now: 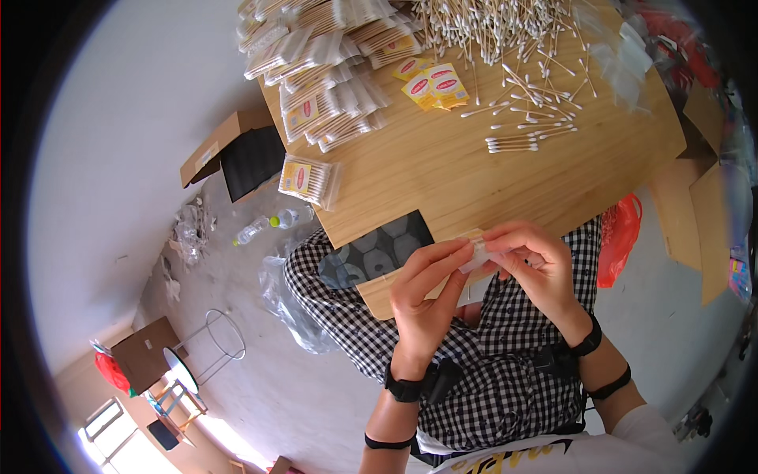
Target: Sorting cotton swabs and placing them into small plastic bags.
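Over my lap, at the near edge of the wooden table [442, 178], both hands meet on a small clear plastic bag [476, 257]. My left hand [430, 280] pinches one side of it between thumb and fingers. On the other side, the fingers of my right hand [533, 265] are closed on it too. What the bag contains is mostly hidden by my fingers. Beyond my hands lies a short row of cotton swabs [512, 144], with more swabs [545, 99] scattered behind. Yellow printed cards [438, 85] lie to their left.
Filled swab packets [324, 103] are heaped at the far left, with one packet [308, 180] apart. A large swab pile [489, 28] covers the far side. Clear bags [624, 67] lie far right. A dark patterned pad [379, 251] is beside my left hand. Cardboard boxes [683, 209] flank the table.
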Demonstrator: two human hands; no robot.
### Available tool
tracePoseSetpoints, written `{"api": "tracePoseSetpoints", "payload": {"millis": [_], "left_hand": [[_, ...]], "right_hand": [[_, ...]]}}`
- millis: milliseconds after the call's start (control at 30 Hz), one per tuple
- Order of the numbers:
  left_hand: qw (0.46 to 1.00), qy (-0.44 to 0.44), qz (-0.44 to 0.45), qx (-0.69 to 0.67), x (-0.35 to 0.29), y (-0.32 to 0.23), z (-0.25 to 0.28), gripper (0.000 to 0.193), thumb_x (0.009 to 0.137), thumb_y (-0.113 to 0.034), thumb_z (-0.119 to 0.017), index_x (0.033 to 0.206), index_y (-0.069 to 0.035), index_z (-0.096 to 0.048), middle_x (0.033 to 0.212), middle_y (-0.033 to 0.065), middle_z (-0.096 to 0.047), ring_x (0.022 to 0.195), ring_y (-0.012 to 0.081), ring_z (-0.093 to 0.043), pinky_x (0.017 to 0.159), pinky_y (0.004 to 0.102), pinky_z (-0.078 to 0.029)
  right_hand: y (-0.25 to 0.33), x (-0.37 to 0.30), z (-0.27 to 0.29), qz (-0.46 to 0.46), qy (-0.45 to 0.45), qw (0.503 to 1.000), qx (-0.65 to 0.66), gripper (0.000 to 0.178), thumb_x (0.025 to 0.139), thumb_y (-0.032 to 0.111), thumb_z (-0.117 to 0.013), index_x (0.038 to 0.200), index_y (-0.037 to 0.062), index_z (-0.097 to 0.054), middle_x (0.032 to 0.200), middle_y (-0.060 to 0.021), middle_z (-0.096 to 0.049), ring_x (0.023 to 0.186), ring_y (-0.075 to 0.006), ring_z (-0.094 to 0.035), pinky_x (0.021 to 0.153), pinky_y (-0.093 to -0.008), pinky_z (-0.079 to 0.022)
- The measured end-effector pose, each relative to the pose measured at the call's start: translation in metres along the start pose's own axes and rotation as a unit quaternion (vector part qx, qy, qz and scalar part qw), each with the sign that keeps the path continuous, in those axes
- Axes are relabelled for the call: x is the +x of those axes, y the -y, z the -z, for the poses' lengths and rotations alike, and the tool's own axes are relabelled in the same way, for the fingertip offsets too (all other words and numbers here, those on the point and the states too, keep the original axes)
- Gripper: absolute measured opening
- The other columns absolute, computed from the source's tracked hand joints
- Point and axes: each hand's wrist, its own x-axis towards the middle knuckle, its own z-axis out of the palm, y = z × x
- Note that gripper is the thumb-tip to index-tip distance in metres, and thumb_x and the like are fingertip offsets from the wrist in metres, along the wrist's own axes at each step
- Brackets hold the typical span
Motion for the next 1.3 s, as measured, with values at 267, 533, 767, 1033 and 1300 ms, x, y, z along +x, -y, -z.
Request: {"api": "tracePoseSetpoints", "payload": {"millis": [267, 533, 767, 1033, 1300], "left_hand": [[0.998, -0.060, 0.004, -0.013, 0.001, 0.006, -0.009, 0.023, 0.078, 0.011, -0.068, 0.097, -0.001, -0.074, 0.102, 0.0104, -0.070, 0.092, 0.0220, -0.068, 0.080, 0.0300, -0.054], [0.997, -0.062, 0.044, -0.029, -0.005, 0.002, -0.010, 0.015, 0.082, 0.009, -0.067, 0.093, 0.001, -0.074, 0.103, 0.0124, -0.070, 0.095, 0.0224, -0.068, 0.083, 0.0299, -0.054], [0.949, -0.009, 0.185, -0.254, 0.000, -0.001, 0.001, 0.017, 0.092, 0.002, -0.060, 0.109, 0.004, -0.065, 0.116, 0.0126, -0.065, 0.109, 0.0186, -0.061, 0.097, 0.0306, -0.046], [0.953, -0.011, 0.197, -0.232, -0.003, 0.003, -0.014, 0.023, 0.090, 0.000, -0.064, 0.112, 0.004, -0.061, 0.113, 0.0102, -0.066, 0.107, 0.0172, -0.061, 0.096, 0.0309, -0.046], [0.934, -0.030, 0.191, -0.300, -0.006, 0.010, -0.016, 0.019, 0.090, 0.001, -0.064, 0.110, 0.003, -0.061, 0.109, 0.0082, -0.066, 0.105, 0.0156, -0.061, 0.094, 0.0291, -0.046]], "right_hand": [[-0.002, 0.008, 0.000, 0.100, -0.003, 0.993, -0.066, 0.004, 0.089, -0.003, -0.063, 0.092, -0.0033, -0.065, 0.098, -0.0114, -0.067, 0.079, -0.0161, -0.070, 0.065, -0.0244, -0.059], [-0.004, 0.008, 0.004, 0.098, 0.011, 0.990, -0.097, 0.002, 0.089, -0.003, -0.064, 0.091, -0.0030, -0.066, 0.096, -0.0102, -0.067, 0.080, -0.0143, -0.069, 0.065, -0.0229, -0.057], [0.010, 0.008, 0.000, -0.131, 0.025, 0.990, 0.050, 0.013, 0.093, 0.007, -0.063, 0.103, -0.0017, -0.063, 0.102, -0.0075, -0.067, 0.084, -0.0154, -0.071, 0.059, -0.0219, -0.054], [0.004, 0.007, -0.005, -0.171, 0.024, 0.979, 0.112, 0.020, 0.091, 0.005, -0.063, 0.109, -0.0025, -0.058, 0.104, -0.0093, -0.067, 0.090, -0.0173, -0.071, 0.059, -0.0222, -0.056], [0.002, 0.010, 0.001, -0.182, 0.029, 0.974, 0.128, 0.020, 0.092, 0.006, -0.063, 0.110, -0.0036, -0.060, 0.105, -0.0107, -0.068, 0.090, -0.0203, -0.072, 0.063, -0.0254, -0.059]]}}
